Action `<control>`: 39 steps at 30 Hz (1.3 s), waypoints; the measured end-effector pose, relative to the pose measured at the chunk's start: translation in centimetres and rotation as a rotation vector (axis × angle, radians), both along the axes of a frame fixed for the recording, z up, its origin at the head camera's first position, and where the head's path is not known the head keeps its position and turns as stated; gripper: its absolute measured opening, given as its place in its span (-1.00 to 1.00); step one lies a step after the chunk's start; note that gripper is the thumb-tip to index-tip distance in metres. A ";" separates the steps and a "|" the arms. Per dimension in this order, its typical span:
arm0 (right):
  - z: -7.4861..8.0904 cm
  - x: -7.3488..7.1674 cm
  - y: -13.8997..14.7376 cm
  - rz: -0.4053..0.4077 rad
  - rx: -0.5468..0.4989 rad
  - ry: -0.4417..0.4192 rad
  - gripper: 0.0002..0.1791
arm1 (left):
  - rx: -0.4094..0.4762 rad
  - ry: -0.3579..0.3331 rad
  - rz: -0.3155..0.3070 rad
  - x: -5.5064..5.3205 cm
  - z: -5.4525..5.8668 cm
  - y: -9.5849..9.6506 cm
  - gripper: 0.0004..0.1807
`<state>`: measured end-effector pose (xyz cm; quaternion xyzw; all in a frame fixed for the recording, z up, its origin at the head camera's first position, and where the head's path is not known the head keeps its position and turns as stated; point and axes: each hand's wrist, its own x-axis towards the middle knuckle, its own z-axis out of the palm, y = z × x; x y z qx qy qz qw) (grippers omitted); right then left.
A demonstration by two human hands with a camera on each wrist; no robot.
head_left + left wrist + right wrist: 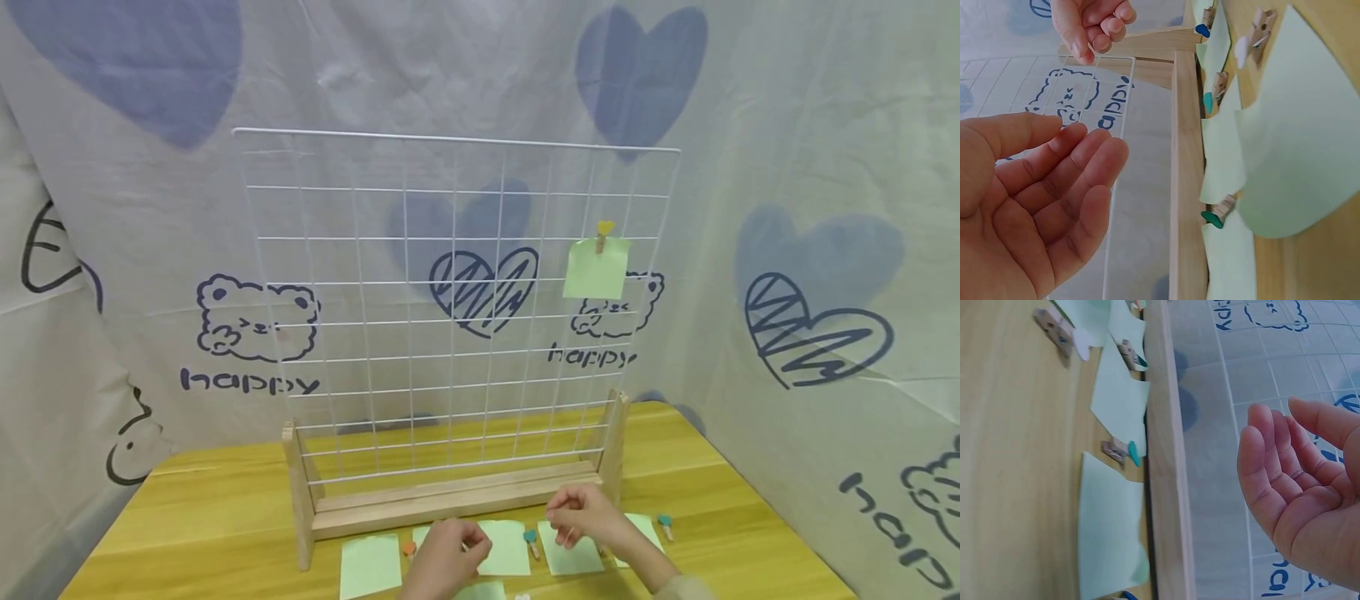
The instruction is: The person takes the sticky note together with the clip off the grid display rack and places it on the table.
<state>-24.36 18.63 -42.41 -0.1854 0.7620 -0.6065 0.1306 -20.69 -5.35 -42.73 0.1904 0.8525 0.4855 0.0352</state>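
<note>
Both hands hover over a row of pale green sticky notes [371, 567] on the table, in front of a white wire grid [480, 283] on a wooden stand. My left hand [447, 560] has loosely bent fingers, its thumb close to the index finger; nothing shows between them. In the right wrist view my right hand [1300, 487] is relaxed, thumb apart from the fingers, holding nothing. Small wooden clips with heart tops lie among the notes, including a teal one [532, 543] between the hands. On the grid's right side, a yellow-heart clip [604, 229] holds one note [596, 273].
The stand's wooden base [450, 506] runs just behind the notes, with an upright post [300, 500] at its left end. Another teal clip [666, 525] lies at the right. A white-heart clip [1260, 34] sits closer to the table front. Printed cloth [810, 167] surrounds the table.
</note>
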 end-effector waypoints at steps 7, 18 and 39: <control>1.4 -0.5 0.5 -0.009 0.010 0.035 -0.74 | -0.019 0.037 -0.018 -0.5 1.0 0.5 -0.87; 3.1 -1.5 1.2 -0.057 0.035 0.098 -0.77 | -0.041 0.152 -0.033 -1.4 3.3 1.5 -0.85; 9.1 -3.3 2.8 -0.092 0.113 0.230 -0.75 | -0.075 0.303 0.019 -3.3 7.1 3.5 -0.84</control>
